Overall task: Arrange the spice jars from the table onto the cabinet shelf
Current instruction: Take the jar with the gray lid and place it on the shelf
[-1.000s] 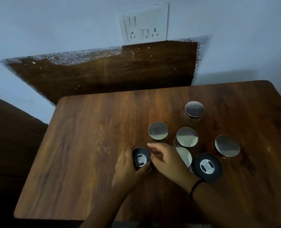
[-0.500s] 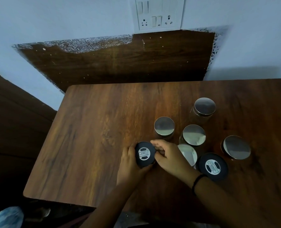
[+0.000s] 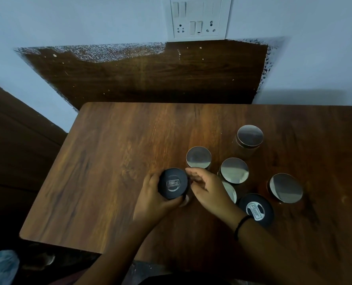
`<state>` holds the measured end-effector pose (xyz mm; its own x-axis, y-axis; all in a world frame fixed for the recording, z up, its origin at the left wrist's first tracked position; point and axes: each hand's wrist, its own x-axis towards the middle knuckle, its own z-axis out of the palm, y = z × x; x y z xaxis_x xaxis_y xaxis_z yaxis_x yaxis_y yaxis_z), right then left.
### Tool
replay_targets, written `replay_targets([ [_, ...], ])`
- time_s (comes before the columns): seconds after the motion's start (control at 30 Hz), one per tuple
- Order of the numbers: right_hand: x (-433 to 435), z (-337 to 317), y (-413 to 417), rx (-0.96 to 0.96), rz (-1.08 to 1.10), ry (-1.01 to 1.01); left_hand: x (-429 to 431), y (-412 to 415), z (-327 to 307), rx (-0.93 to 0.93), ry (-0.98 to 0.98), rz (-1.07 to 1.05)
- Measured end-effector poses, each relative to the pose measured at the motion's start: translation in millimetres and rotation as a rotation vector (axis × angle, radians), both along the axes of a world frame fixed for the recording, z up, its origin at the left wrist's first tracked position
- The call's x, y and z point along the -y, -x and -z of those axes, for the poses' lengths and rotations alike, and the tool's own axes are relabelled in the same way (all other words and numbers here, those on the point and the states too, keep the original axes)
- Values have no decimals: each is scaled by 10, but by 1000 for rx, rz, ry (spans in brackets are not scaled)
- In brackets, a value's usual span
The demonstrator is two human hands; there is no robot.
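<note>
The right hand (image 3: 209, 192) has come off the black-lidded spice jar (image 3: 172, 183), its fingers relaxed and empty just beside it, so only the curled fingers of the left hand (image 3: 150, 204) grip it, likely ready to lift.

Left hand (image 3: 150, 199) is wrapped round the black-lidded jar (image 3: 172, 183) from the left, with the thumb curled across its near side and the fingers mostly hidden behind the lid. Right hand (image 3: 209, 192) is held just beside the jar on the right, fingers (image 3: 191, 171) loosely curved toward the lid; contact can't be confirmed. Both forearms are brought in from the bottom edge, converging at the hands. A dark band (image 3: 241, 225) is worn on the right wrist.
</note>
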<state>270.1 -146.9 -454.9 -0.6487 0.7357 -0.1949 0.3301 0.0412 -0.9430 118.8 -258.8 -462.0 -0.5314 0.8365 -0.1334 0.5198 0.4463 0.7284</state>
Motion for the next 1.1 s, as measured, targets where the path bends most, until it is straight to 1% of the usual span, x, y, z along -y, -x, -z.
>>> replay_targets([
  [0.1,-64,-3,-40,-55,54,24,-38,58,-97,86,-56,20],
  [0.23,-136,-30,-102,-159,90,126,-103,83,-385,205,-142,-14],
  [0.33,-159,-99,-151,-245,70,223,-136,105,-618,288,-210,-31],
  [0.43,-149,-195,-178,-310,42,313,-143,154,-790,363,-233,-43],
  [0.57,-95,-275,-180,-347,14,419,-124,178,-938,393,-217,54],
  [0.67,-36,-311,-175,-338,65,586,-105,111,-1009,415,-224,110],
  [0.8,53,-377,-201,-463,91,763,-85,-11,-1097,475,-244,172],
  [0.9,126,-381,-243,-541,78,749,-61,-76,-1164,510,-262,207],
  [1.1,185,-488,-343,-579,90,689,-69,-237,-1265,516,-284,208],
])
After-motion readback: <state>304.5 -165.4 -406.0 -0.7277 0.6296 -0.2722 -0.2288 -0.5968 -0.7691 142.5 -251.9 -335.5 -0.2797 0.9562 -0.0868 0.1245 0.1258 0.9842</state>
